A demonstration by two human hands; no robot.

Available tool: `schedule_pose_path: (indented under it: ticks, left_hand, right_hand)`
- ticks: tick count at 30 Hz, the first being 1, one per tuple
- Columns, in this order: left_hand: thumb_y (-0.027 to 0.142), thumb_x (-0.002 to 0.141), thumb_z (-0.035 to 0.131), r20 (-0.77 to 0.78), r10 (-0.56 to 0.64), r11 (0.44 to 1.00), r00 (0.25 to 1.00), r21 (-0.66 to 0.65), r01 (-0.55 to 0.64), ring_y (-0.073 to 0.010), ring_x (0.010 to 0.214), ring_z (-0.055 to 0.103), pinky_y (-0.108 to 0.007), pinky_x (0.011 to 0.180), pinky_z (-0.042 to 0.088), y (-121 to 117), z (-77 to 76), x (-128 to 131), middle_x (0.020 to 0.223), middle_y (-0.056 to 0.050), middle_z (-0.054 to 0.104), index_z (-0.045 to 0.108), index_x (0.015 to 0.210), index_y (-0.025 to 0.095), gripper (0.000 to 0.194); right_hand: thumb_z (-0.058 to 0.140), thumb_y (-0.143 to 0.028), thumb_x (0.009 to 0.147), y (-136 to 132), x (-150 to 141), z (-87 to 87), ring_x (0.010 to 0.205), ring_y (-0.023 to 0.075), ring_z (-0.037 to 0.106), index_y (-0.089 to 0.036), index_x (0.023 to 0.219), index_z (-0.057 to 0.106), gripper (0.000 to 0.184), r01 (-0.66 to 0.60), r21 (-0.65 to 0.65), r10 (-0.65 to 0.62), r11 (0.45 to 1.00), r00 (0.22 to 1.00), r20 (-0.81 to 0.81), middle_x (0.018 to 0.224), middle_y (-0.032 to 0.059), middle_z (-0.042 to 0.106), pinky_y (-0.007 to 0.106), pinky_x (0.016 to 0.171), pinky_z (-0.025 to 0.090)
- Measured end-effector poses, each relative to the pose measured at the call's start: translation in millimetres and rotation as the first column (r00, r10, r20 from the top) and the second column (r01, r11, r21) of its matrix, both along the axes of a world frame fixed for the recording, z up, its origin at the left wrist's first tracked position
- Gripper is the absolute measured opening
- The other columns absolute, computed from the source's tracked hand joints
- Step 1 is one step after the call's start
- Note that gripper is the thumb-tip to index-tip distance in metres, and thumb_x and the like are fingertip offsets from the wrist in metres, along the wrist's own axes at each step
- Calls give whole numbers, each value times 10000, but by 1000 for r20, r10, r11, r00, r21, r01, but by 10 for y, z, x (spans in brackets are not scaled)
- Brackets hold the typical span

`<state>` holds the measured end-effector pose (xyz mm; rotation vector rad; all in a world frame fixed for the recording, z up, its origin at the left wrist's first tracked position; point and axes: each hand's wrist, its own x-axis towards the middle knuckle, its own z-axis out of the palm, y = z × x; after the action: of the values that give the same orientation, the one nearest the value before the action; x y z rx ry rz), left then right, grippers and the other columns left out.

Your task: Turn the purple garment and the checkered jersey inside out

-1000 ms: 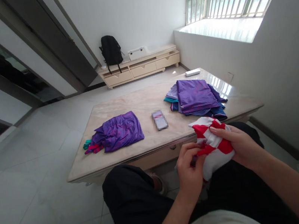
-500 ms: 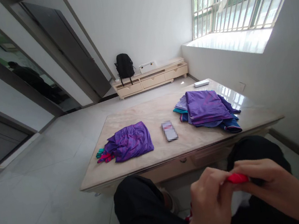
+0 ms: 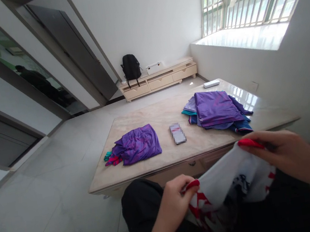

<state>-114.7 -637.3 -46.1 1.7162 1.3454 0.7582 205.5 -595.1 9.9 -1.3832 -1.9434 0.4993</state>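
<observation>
A white garment with red and black patterns (image 3: 222, 172) is stretched between my two hands above my lap. My left hand (image 3: 176, 200) pinches a red part of it at the lower left. Farther right and higher, my right hand (image 3: 285, 150) is closed on another red part, with the thumb underneath. The cloth sags between them, and its lower folds hang in shadow against my dark trousers. Whether it is a shirt or another kind of clothing I cannot tell.
On the low marble-topped table (image 3: 163, 112) lie a crumpled purple garment (image 3: 138, 144), a blurred phone-like object (image 3: 178, 133) and a stack of folded clothes (image 3: 215, 106). A white box-shaped object (image 3: 211, 83) rests at the far edge. A black backpack (image 3: 131, 67) stands on the cabinet (image 3: 161, 81).
My hands were close together on a bunched red part. They have moved apart, the left one leftward and the right one up and right, spreading the garment open between them.
</observation>
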Motion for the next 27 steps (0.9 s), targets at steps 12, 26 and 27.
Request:
schedule_pose_path:
  ticks: [12, 26, 27]
  left_hand:
    - [258, 862, 691, 81, 202, 968, 976, 132, -211, -188, 776, 710, -216, 689, 508, 330, 246, -372, 851, -32, 796, 817, 900, 174, 156]
    - [281, 1028, 504, 8, -4, 988, 1000, 154, 3, -187, 916, 718, -240, 800, 568, 384, 619, -462, 1102, -53, 771, 685, 1321, 210, 352]
    - [228, 1023, 482, -35, -31, 983, 999, 182, 37, -175, 911, 709, -238, 807, 566, 378, 647, -456, 1114, -43, 762, 654, 1366, 235, 383]
  right_hand:
    - [703, -656, 795, 269, 139, 120, 759, 280, 711, -233, 858, 759, 432, -18, -164, 15, 986, 1000, -23, 871, 64, 776, 381, 677, 555]
    - [750, -622, 803, 327, 43, 227, 845, 256, 684, -258, 919, 804, 386, -111, -95, 106, 989, 993, -60, 938, 53, 755, 366, 736, 526]
    - [724, -612, 838, 330, 38, 231, 847, 247, 676, -259, 937, 812, 378, -161, -101, 155, 982, 986, -58, 945, 57, 744, 358, 729, 517]
